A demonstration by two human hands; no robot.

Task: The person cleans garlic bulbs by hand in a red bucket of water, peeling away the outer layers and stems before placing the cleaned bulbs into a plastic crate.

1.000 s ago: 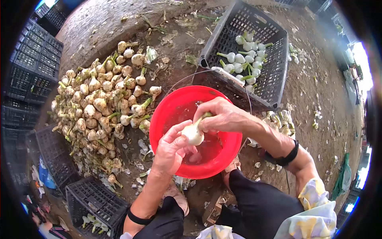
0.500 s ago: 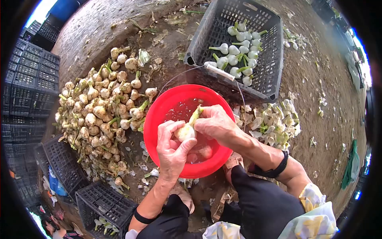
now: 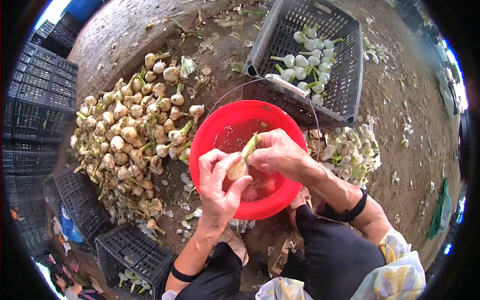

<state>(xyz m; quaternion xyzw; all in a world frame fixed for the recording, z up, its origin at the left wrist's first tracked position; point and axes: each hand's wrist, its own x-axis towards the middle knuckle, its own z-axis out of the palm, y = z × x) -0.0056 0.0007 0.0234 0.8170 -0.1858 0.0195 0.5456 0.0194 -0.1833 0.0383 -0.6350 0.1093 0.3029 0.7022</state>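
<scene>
Over the red bucket [image 3: 200,145] both my hands are closed on one garlic bulb [image 3: 237,170]. My left hand [image 3: 218,185] cups the round bulb between thumb and fingers. The fingers of my right hand [image 3: 280,156] pinch its green-yellow stem at the neck. Reddish-brown water [image 3: 230,140] fills the bucket, and pale bulbs show dimly under the surface. Left of the bucket lies a large heap of unpeeled, soil-stained garlic [image 3: 127,132]. Beyond the bucket, a black plastic crate [image 3: 345,95] holds several clean white bulbs [image 3: 301,61] with short green stems.
A pile of peeled skins [image 3: 352,155] lies right of the bucket. Stacked black crates [image 3: 40,95] stand at the far left. Another crate [image 3: 132,255] with white bulbs sits lower left, with part of another person [image 3: 75,287] nearby. The bucket's wire handle [image 3: 316,125] leans toward the far crate.
The whole view has shifted slightly, so the bucket and crates appear further right. Both hands stay on the same garlic bulb, which is now tilted a little more upright.
</scene>
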